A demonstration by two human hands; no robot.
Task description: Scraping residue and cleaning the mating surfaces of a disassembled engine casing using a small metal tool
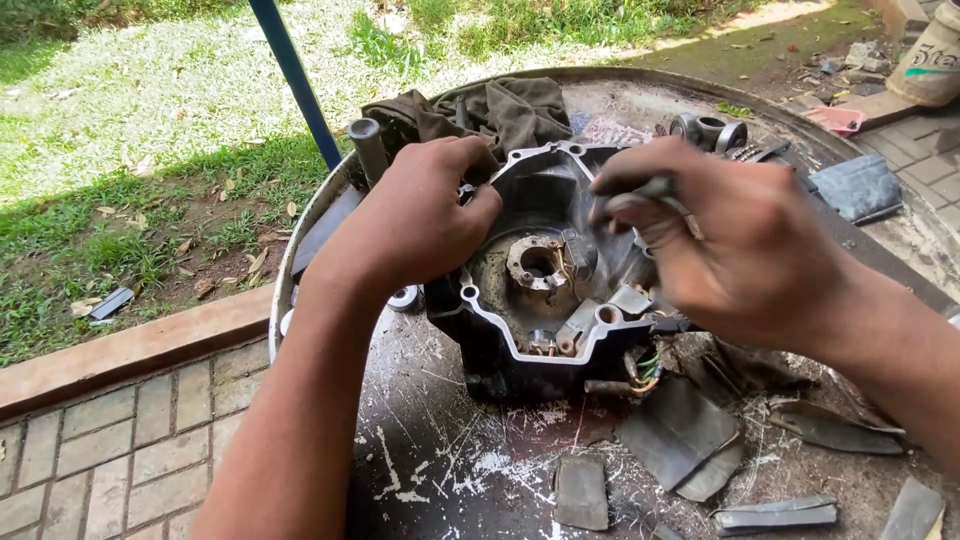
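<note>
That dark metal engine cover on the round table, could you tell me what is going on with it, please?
A person is working on a dark metal engine cover lying open side up on a round, scratched metal table. The left hand grips the cover's left rim, steadying it. The right hand is above the right side, pinching a small grey metal tool, blurred. A rusty round hub sits inside. A crumpled brown rag lies behind, and grey rubber scraps lie in front.
</note>
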